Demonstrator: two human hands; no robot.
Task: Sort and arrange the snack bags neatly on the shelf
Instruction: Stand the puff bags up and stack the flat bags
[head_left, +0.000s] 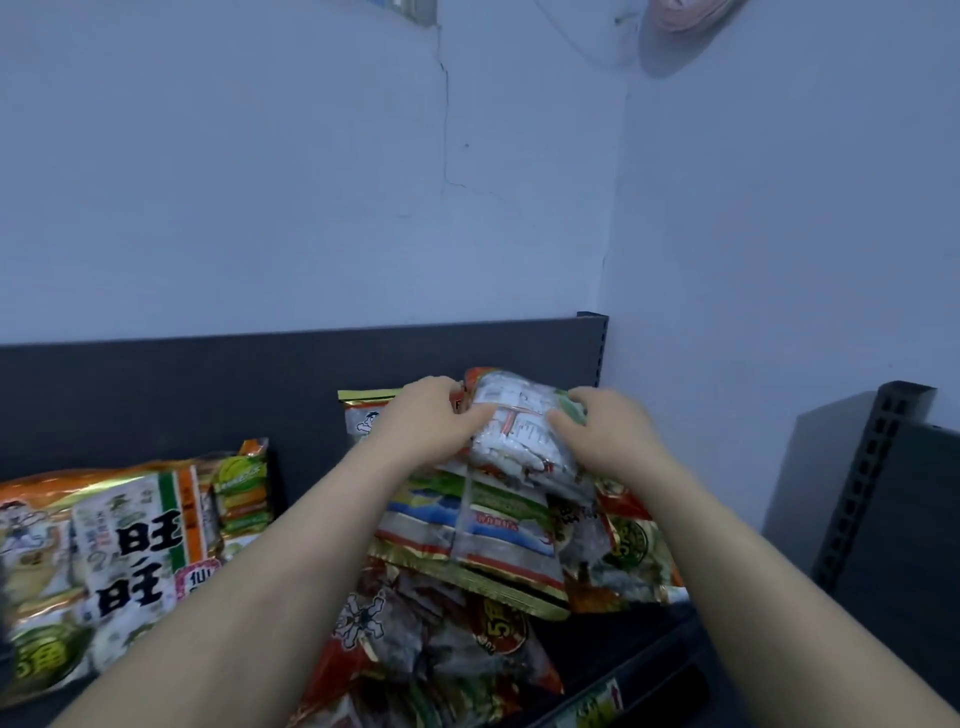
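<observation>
Both hands hold the top bag (519, 431) on the right pile, far on the shelf (644, 644): left hand (428, 418) and right hand (597, 436) pinch its sides. It looks light, crinkly, slippery, with brittle contents; side edges suit best.

We saw a clear snack bag (519, 431) of white pieces sitting topmost on a loose pile of bags (467, 561) on the dark shelf (623, 649), gripped at both sides. Beneath that top bag, red and gold packs lay overlapping and tilted. Left of the pile, well apart, orange-and-green bags (119, 551) leaned against the shelf's back panel.
</observation>
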